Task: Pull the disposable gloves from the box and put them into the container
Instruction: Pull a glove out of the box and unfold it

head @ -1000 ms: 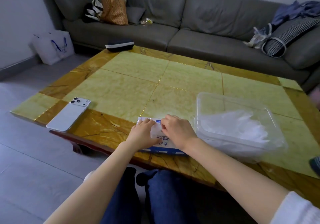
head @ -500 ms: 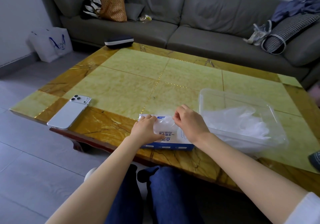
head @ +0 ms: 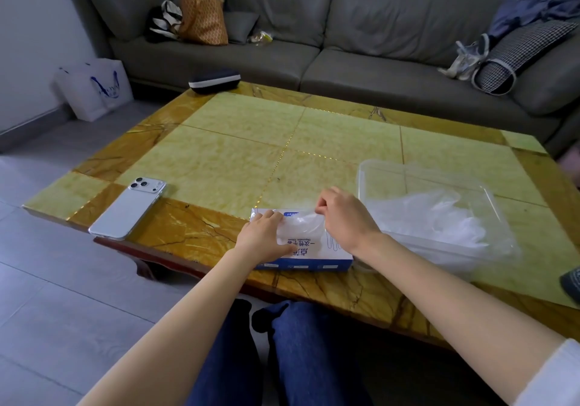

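Note:
A white and blue glove box (head: pixel 317 256) lies flat near the front edge of the table. My left hand (head: pixel 266 237) presses down on the box's left part with its fingers laid over the top. My right hand (head: pixel 343 217) pinches a thin clear disposable glove (head: pixel 301 225) and holds it stretched up out of the box opening. Just right of the box stands a clear plastic container (head: pixel 376 173) with a heap of clear gloves (head: pixel 445 214) inside.
A white phone (head: pixel 128 207) lies face down at the table's front left. A dark case (head: pixel 215 80) sits at the far edge. Behind the yellow marble table (head: pixel 238 141) runs a grey sofa with bags and clothes. A dark object (head: pixel 572 281) shows at the right edge.
My right hand has lifted up and to the right from the box opening, drawing a clear glove out. My left hand has stayed on the box.

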The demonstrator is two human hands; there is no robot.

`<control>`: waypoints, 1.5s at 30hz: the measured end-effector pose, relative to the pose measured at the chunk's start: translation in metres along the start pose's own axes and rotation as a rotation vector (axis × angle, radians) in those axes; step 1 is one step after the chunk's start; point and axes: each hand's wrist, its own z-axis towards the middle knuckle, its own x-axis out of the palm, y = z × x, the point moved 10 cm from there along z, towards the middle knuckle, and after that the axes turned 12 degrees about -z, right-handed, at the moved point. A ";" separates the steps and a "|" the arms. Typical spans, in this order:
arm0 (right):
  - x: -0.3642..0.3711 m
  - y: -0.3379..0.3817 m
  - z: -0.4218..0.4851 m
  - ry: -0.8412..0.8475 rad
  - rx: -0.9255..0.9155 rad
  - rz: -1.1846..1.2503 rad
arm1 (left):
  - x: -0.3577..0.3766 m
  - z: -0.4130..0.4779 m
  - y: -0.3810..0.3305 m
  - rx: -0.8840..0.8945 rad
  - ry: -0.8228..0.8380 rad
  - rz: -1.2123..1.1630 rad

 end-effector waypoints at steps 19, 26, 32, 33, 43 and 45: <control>0.006 -0.010 0.005 0.204 0.114 0.015 | 0.002 -0.005 -0.005 0.005 -0.004 0.011; -0.029 -0.035 0.014 -0.028 0.165 0.034 | 0.005 -0.005 -0.004 0.001 0.001 0.020; -0.111 -0.055 0.037 -0.269 0.042 0.055 | 0.007 -0.002 -0.001 -0.005 0.058 -0.037; -0.111 -0.054 0.037 -0.247 0.018 0.093 | 0.007 -0.001 0.000 -0.013 0.098 -0.066; -0.082 -0.023 0.002 0.047 -0.084 0.456 | -0.067 -0.014 -0.084 0.193 0.122 -0.690; -0.082 -0.020 -0.001 0.070 -0.066 0.538 | -0.068 -0.015 -0.100 0.249 0.102 -0.645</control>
